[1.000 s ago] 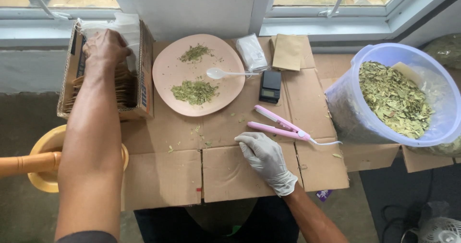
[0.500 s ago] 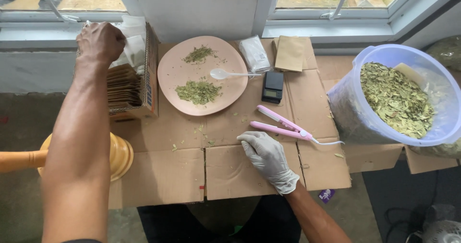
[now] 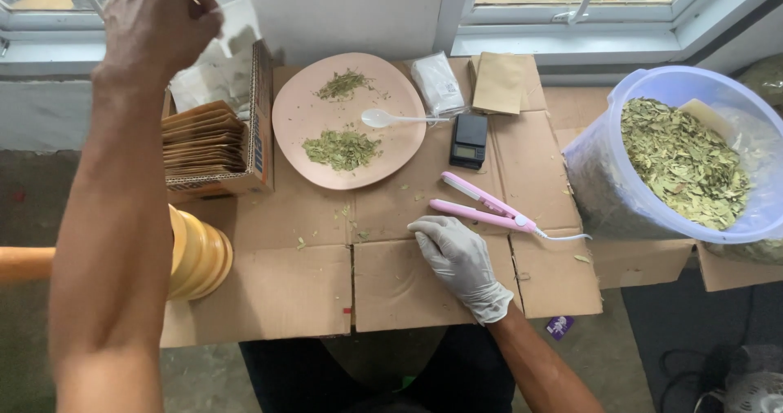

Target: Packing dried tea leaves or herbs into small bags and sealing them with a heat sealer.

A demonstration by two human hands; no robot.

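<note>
Here the left hand [image 3: 159, 26] is raised at the far left, closed in a loose fist around the top of a clear plastic pouch [image 3: 228, 42] that hangs just above the cardboard box [image 3: 259, 128] of brown paper packets [image 3: 204, 140]. The right hand [image 3: 457, 254], in a white glove, rests flat and open on the bench [image 3: 408, 287], holding nothing, its fingers near the pink sealing iron [image 3: 485, 209] but apart from it.

Far of the right hand lies a pink plate [image 3: 298, 148] with two small heaps of dried leaf [image 3: 342, 148] and a white spoon [image 3: 391, 119] resting across its right rim. Just right of the plate sits a small black scale [image 3: 469, 140], and beyond it a wrapped white bundle [image 3: 436, 83] and a brown paper bag [image 3: 499, 83]. At the far right stands a large clear tub [image 3: 603, 193] of dried leaves. A yellow stool [image 3: 200, 254] pokes out under the bench's left edge.

To lift the pouch well, I judge it best held by one top corner and drawn straight up, so that it comes away singly and the packets below stay stacked.
</note>
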